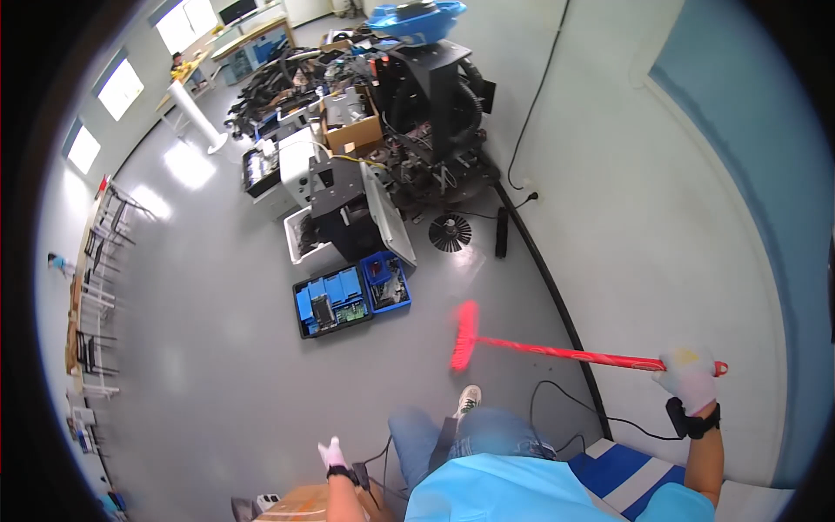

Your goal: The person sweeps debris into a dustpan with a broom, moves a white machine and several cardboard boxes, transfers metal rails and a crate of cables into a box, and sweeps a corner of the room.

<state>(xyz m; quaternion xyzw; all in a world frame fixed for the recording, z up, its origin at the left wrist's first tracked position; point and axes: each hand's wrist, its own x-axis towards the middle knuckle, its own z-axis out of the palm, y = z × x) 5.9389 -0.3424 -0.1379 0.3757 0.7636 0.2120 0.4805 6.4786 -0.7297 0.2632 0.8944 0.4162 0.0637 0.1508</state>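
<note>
Closed around the upper end of a red broom [570,352] is my right hand [689,379], in a pale glove with a dark strap at the wrist. The handle runs leftward from it to the bristled red head [465,337], which is slightly blurred and appears to be at the floor in front of my shoe [469,399]. My left hand [331,456], gloved too, is held out at the lower left with fingers apart and nothing in it. A brown cardboard surface [300,503] lies beside that forearm.
Ahead, a black crate [304,331] and a blue bin [396,304] hold parts. Behind them rises a heap of boxes [352,135] and equipment. A round black brush [450,233] lies near the right wall [661,217]. A black cable [565,396] trails across the floor by my legs.
</note>
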